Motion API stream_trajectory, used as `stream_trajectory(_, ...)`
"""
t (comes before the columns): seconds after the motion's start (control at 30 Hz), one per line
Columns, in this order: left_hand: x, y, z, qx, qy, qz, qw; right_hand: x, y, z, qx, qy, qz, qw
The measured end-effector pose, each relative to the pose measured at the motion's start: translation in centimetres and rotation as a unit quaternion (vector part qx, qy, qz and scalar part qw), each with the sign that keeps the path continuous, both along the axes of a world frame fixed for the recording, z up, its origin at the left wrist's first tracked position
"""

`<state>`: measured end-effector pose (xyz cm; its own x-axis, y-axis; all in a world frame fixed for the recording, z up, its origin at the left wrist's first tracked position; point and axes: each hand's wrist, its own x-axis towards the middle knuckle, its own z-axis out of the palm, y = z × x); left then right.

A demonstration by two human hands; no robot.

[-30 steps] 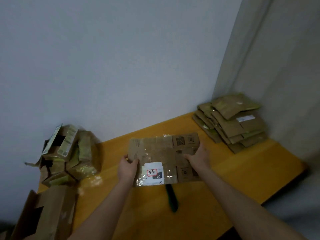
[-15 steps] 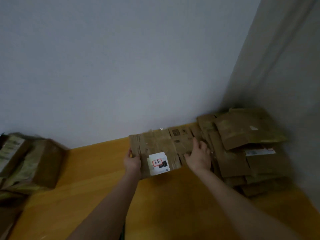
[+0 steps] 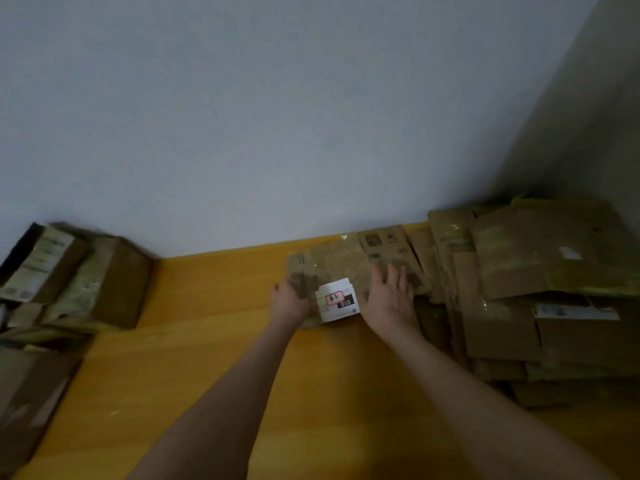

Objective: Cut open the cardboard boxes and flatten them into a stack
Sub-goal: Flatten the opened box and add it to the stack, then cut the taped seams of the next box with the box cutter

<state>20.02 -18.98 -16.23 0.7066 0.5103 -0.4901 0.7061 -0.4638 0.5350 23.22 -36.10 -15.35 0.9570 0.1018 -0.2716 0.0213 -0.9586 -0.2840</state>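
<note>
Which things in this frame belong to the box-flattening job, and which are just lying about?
Job in hand:
stack of flattened brown cardboard sheets at right
flattened brown cardboard box with a white label, held at that stack's left edge
unflattened brown cardboard boxes at left

Just there:
yellow wooden table
plain grey wall

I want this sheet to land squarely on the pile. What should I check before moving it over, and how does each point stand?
1. The flattened box is fully flat: ok.
2. The left hand grips its left edge: ok.
3. The right hand has a grip: not ok, its straight fingers only press on top.
4. The stack is squared up: not ok, its sheets lie askew.
5. The box is lifted off the table: cannot tell.
</note>
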Motion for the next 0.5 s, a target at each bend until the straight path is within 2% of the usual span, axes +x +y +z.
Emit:
stream_trajectory(0.1, -1.7, 1.1, 1.2, 0.082, 0.012, -0.106, 0.991, -0.5, 2.0, 1.2, 0.006, -0.004, 0.021, 1.000)
stream_trajectory(0.2, -3.6, 2.5, 2.0, 0.128, 0.016, -0.162, 0.978, -1.7, 4.9, 2.1, 0.015, -0.004, 0.035, 0.999)
stream_trajectory(0.33, -6.6, 6.5, 3.0, 0.132, 0.017, -0.189, 0.973, -4.6, 10.3, 2.6, 0.029, -0.014, 0.051, 0.998)
stream_trajectory(0.5, -10.5, 15.3, 4.3, 0.120, -0.072, -0.202, 0.969, -8.6, 20.0, 3.2, 0.049, -0.019, 0.059, 0.997)
